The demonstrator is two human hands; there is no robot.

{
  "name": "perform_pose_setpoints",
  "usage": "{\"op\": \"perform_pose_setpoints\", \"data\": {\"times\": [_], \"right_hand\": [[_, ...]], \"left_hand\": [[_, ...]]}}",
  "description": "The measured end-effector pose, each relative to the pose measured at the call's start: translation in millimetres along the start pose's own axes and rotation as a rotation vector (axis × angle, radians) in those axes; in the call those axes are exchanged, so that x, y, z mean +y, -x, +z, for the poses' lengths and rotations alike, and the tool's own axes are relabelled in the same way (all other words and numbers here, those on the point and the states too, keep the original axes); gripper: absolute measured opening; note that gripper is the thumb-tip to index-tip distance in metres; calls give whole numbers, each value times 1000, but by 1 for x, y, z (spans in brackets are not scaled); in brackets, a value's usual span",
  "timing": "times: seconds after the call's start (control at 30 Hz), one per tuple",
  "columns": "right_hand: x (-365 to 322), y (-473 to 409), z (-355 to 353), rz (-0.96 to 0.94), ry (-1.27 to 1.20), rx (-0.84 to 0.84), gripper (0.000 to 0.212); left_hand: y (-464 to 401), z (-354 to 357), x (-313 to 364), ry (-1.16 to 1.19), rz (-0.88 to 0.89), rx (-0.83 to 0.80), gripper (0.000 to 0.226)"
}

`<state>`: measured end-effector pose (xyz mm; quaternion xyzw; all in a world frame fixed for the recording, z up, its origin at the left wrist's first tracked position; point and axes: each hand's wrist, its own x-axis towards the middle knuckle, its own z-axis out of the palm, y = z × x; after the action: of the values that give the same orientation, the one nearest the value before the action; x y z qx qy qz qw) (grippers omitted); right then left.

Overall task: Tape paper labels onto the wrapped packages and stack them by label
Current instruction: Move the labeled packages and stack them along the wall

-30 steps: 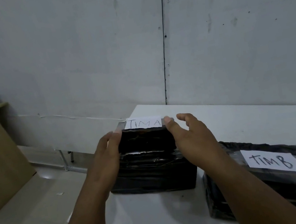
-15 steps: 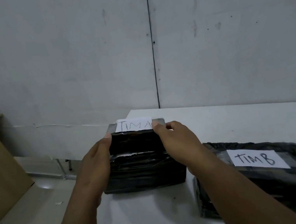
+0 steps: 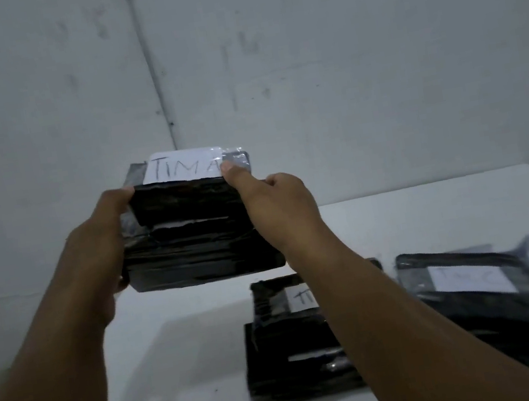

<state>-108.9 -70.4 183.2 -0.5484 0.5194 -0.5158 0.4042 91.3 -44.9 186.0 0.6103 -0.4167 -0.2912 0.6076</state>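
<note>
Head cam, so everything's a bit wide and smeary. Biggest thing first: the white table (image 3: 430, 208) fills the lower right. On it, at about 5 o'clock from the hands, sit two low piles of black wrapped packages: the nearer pile (image 3: 283, 370) half hidden by the right forearm, and the far pile (image 3: 479, 298) at 4 o'clock with a label too blurred to read. Up at centre, both hands carry a stack of packages (image 3: 193, 239) that looks clear of the table, topped by a paper label (image 3: 183, 166) reading "TIM A". The left hand (image 3: 103, 239) is wrapped round the left end, fingers curled under; the right hand (image 3: 278, 208) clamps the right end, thumb up by the label. So this looks like the stacking step, labelling done for this lot. Next move: find the matching A spot, probably bare table at 7 o'clock, and set it down flat without letting the top package slide.
</note>
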Motion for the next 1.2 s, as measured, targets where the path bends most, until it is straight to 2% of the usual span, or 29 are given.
{"op": "perform_pose_setpoints", "data": {"times": [0.07,0.23,0.4,0.53,0.63,0.87,1.03,1.2], "right_hand": [[-4,-3,-27,2,-21,47,83],[0,-14,-102,8,-61,122,74],[10,-24,-172,8,-102,218,72],[27,-33,-225,44,-105,284,65],[40,-37,-260,89,-107,323,70],[72,-54,-328,148,-99,359,67],[90,-75,-352,208,-54,324,75],[113,-107,-358,263,-19,271,71]], "left_hand": [[0,22,10,-10,2,-77,51],[6,92,30,-31,28,-254,38],[17,165,46,-48,40,-388,48],[31,226,57,-59,73,-467,46],[41,267,60,-63,66,-512,45],[62,347,48,-108,-25,-604,50],[59,382,30,-93,-109,-619,38],[50,405,9,-119,-202,-609,42]]}}
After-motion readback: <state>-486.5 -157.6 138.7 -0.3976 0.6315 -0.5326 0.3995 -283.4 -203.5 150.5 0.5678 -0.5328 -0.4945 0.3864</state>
